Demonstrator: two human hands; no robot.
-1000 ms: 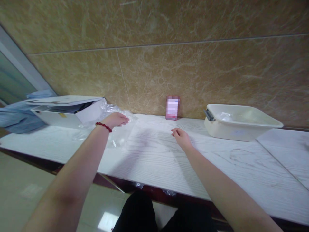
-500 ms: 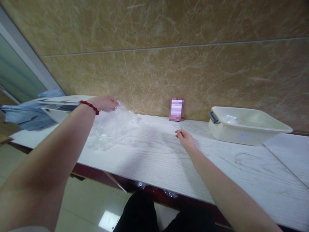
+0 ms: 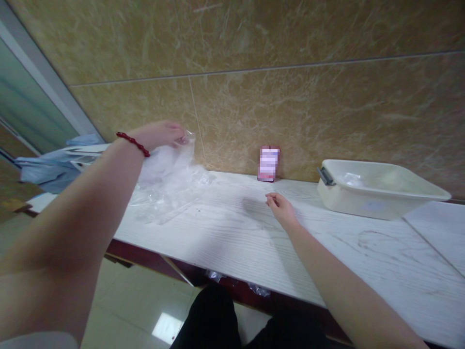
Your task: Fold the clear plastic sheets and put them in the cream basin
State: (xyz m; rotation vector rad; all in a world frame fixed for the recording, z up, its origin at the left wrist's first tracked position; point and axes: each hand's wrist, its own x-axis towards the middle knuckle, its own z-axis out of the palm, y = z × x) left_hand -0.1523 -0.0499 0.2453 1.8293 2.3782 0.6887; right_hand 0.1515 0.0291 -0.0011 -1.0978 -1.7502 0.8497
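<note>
My left hand (image 3: pixel 160 134), with a red bead bracelet (image 3: pixel 132 143) on the wrist, is raised above the left part of the white table (image 3: pixel 225 242). Its fingers pinch the top edge of a clear plastic bag (image 3: pixel 170 167), which hangs down onto more crumpled clear plastic (image 3: pixel 163 203) lying on the table. My right hand (image 3: pixel 281 209) rests on the table near the middle, fingers loosely curled, holding nothing that I can see.
A cream plastic basin (image 3: pixel 378 189) with a grey handle stands at the back right against the marble wall. A small pink card (image 3: pixel 269 164) leans on the wall. A white box (image 3: pixel 83 155) and blue cloth (image 3: pixel 47 167) lie at far left.
My left hand has closed on the clear plastic bag and lifted it up off the table. My right hand has stayed in place.
</note>
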